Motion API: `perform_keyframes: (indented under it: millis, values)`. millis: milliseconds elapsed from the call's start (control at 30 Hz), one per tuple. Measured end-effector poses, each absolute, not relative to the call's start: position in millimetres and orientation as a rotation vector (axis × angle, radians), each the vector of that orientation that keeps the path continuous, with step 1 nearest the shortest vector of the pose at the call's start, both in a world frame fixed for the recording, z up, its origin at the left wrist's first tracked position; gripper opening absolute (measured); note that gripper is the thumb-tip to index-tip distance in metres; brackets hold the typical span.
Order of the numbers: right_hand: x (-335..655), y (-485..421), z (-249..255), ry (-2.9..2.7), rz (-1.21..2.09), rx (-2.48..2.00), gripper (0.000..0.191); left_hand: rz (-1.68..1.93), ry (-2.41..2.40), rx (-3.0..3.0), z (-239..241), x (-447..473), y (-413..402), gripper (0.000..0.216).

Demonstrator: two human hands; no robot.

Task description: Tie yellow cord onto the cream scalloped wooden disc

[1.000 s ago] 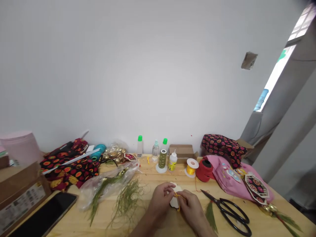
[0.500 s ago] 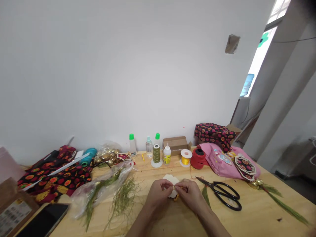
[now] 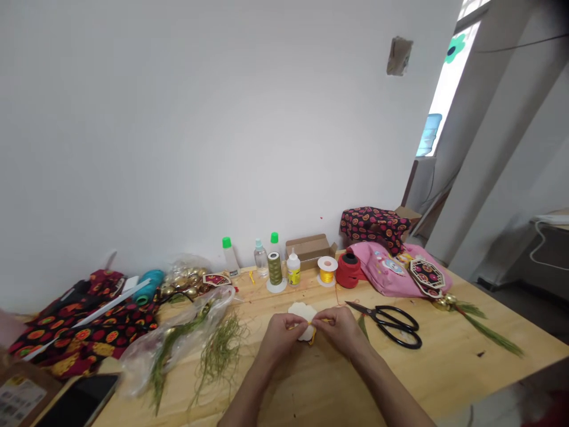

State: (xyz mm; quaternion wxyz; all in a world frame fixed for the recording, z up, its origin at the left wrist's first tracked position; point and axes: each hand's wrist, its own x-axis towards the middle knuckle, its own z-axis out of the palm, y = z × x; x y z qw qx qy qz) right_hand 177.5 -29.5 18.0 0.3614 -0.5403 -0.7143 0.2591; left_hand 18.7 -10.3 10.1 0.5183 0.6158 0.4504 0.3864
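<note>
In the head view my left hand (image 3: 282, 335) and my right hand (image 3: 342, 332) meet over the table, both closed in a pinch. Between their fingertips runs a thin yellow cord (image 3: 313, 338), whose lower end hangs in a small loop. Behind and under the fingers is a flat, cream-white piece with a scalloped edge (image 3: 302, 309), partly covered by my hands. Right of my right hand lie black-handled scissors (image 3: 393, 323), blades toward the hand. A green tassel (image 3: 362, 326) shows partly beside the blades.
Along the wall stand a green thread spool (image 3: 275, 270), a glue bottle (image 3: 293, 270), a yellow cord spool (image 3: 327, 274) and a red thread cone (image 3: 349, 273). Loose green threads (image 3: 222, 347) lie left, near a phone (image 3: 80, 400). An octagonal ornament (image 3: 427, 277) rests on pink fabric (image 3: 377, 270).
The camera view has turned slightly right and down, so the table items appear further left and higher. My hands stay pinched at the cord, with the fingertips slightly farther apart.
</note>
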Motion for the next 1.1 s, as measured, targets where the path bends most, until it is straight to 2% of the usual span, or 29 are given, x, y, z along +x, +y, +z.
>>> perform_keyframes:
  millis: [233, 533, 767, 1100]
  values:
    - [177.3, -27.6, 17.3, -1.708, 0.665, -1.398, 0.021, 0.910, 0.969, 1.383, 19.5, 21.5, -12.1, 0.020]
    - [174.4, -34.6, 27.9, -1.703, 0.463, -1.259, 0.020, 0.906, 1.052, 1.330, 20.0, 26.5, -12.0, 0.021]
    - [176.8, -31.3, 23.0, -1.623, 0.543, -1.244, 0.018, 0.954, 1.022, 1.375, 25.6, 27.0, -14.2, 0.025]
    - [174.1, -31.3, 17.8, -1.819, 0.339, -1.218, 0.014, 0.814, 0.961, 1.537, 22.6, 29.2, -17.3, 0.018]
